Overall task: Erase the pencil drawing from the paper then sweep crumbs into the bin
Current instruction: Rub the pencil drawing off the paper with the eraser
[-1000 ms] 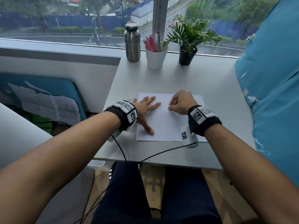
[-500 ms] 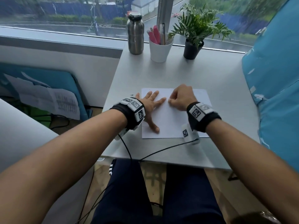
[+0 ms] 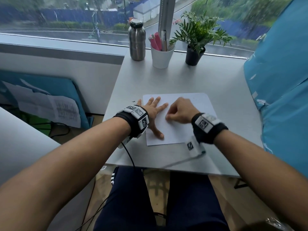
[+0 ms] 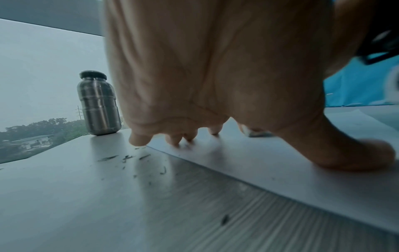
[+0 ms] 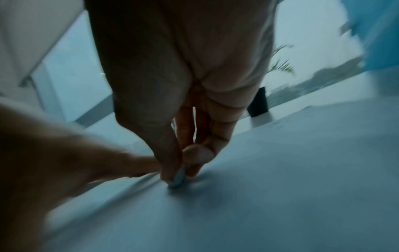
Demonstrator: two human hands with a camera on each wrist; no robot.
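A white sheet of paper [image 3: 191, 105] lies on the grey desk [image 3: 183, 77]. My left hand [image 3: 154, 112] lies flat on the paper's left part, fingers spread and straight, holding it down [image 4: 215, 85]. My right hand [image 3: 180, 110] is curled just right of it, pinching a small pale eraser [image 5: 178, 178] between thumb and fingers with its tip on the paper [image 5: 280, 187]. Dark eraser crumbs [image 4: 127, 157] lie on the desk beside the paper's left edge. No pencil marks show clearly. No bin is in view.
At the back of the desk stand a steel bottle [image 3: 137, 42], a white cup of pens [image 3: 162, 54] and a potted plant [image 3: 196, 42]. A blue cushion [image 3: 280, 90] borders the desk's right side. Cables hang off the front edge.
The right hand has shifted a little back and forth on the paper with the eraser. The left hand stays pressed in place. The head view has shifted slightly.
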